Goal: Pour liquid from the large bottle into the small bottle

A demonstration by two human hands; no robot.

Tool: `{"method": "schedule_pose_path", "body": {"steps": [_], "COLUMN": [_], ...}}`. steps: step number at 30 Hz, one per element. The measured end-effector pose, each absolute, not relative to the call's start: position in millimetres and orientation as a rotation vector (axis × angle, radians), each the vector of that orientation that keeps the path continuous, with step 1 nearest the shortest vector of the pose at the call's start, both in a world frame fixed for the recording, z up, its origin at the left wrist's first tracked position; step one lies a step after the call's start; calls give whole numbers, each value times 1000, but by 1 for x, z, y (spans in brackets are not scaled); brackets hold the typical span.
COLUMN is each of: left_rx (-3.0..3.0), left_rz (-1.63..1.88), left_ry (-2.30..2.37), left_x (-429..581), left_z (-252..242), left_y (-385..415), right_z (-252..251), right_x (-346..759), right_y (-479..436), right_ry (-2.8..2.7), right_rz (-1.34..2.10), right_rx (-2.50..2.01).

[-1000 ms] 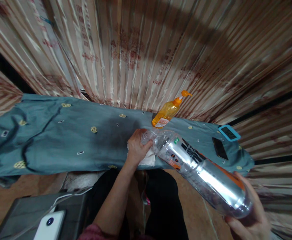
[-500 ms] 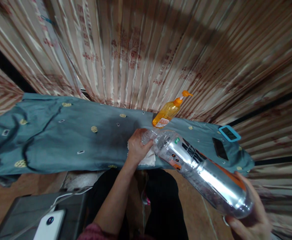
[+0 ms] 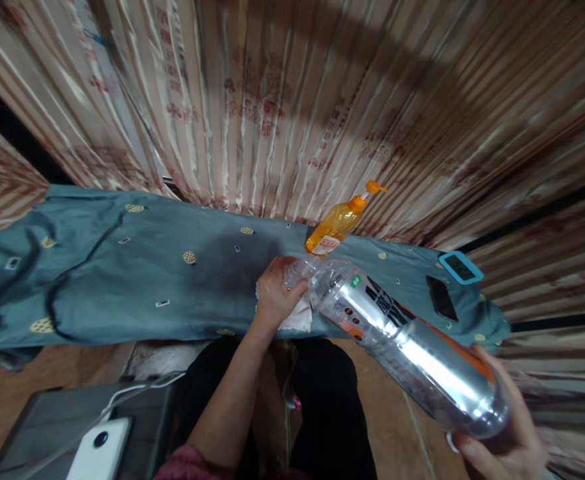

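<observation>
Bottle (image 3: 406, 343) slants with left hand (image 3: 278, 295) curled at its neck and right hand (image 3: 517, 433) cupping its base.

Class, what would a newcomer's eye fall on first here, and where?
Likely the silver-labelled bottle, slanting across the right, its base in the right hand, its top at the left hand. Then the bright orange pump bottle, beyond it on the teal cloth.
</observation>
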State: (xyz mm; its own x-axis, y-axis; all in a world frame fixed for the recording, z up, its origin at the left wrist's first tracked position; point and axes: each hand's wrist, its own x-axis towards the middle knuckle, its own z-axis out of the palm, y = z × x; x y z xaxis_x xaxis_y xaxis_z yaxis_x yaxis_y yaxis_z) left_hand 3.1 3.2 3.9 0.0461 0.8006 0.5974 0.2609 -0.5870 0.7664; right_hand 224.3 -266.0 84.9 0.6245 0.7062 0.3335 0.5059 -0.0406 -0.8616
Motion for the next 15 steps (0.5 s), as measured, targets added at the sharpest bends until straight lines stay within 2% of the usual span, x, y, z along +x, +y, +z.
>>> {"method": "schedule_pose_path", "body": {"steps": [15], "left_rx": [1859], "left_rz": [1546], "left_ry": [1070], "left_x": [3], "left_z": [4], "left_y": [3], "right_z": [113], "right_x": [187], "right_y": [-252], "right_ry": [-841], "right_rz": [273], "right_rx": [-1764]}}
